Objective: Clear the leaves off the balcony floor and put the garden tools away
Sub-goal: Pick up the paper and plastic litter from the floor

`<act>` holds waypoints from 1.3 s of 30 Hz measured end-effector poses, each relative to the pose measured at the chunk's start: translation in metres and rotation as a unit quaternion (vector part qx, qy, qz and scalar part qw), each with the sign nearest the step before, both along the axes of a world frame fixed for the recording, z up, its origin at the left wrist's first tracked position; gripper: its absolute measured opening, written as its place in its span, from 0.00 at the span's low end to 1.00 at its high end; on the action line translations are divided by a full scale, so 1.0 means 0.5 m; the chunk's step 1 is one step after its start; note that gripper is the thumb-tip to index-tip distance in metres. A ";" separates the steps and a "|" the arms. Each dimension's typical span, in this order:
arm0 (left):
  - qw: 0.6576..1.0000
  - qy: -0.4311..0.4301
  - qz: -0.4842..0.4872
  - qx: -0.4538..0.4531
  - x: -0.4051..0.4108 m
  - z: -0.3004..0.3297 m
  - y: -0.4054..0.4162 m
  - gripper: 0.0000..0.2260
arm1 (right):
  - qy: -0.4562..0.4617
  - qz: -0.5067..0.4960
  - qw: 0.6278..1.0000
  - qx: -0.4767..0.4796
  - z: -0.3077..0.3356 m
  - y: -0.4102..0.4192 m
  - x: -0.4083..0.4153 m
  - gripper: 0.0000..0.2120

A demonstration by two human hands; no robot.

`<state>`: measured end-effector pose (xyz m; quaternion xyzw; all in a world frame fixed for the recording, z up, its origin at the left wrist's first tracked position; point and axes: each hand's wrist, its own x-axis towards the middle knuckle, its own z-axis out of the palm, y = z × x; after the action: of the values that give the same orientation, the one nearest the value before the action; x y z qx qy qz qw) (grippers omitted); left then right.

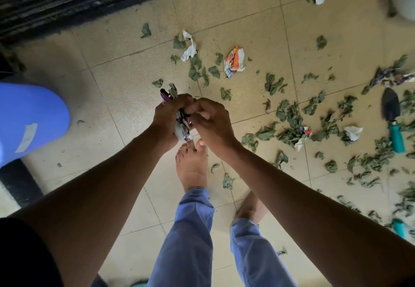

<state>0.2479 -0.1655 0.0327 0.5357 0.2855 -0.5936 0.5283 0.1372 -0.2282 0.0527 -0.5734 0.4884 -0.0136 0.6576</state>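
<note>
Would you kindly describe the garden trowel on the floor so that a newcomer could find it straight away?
Look to the far right of the tiled balcony floor, where the green leaves lie thickest. Among them lies the trowel, its dark pointed blade aimed away from the person and its teal handle towards them. It is the only whole tool there; a second teal handle lower down shows no blade.
</note>
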 end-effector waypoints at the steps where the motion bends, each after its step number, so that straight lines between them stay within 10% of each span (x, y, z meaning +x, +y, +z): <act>1: 1.000 -0.008 -0.007 0.011 0.004 0.004 -0.006 0.07 | -0.020 -0.002 1.000 -0.007 -0.009 -0.010 -0.001 0.08; 8: 0.996 -0.026 -0.088 0.008 0.032 -0.019 -0.034 0.08 | 0.172 -0.019 0.953 -0.247 -0.120 -0.164 0.018 0.11; 18: 0.995 -0.040 -0.083 0.047 0.045 -0.054 -0.020 0.11 | 0.362 0.046 0.897 -0.251 -0.234 -0.267 0.022 0.23; 30: 0.997 -0.014 -0.071 0.037 0.023 -0.043 -0.060 0.05 | 0.214 -0.167 0.953 -0.132 -0.133 -0.239 -0.009 0.08; 39: 0.999 0.008 -0.051 0.005 0.020 -0.032 -0.049 0.01 | 0.046 -0.163 0.971 0.168 -0.042 -0.130 -0.023 0.07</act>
<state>0.2580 -0.1899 0.0167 0.5475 0.2647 -0.6225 0.4925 0.1254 -0.2934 0.0318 -0.3672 0.6007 -0.0118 0.7101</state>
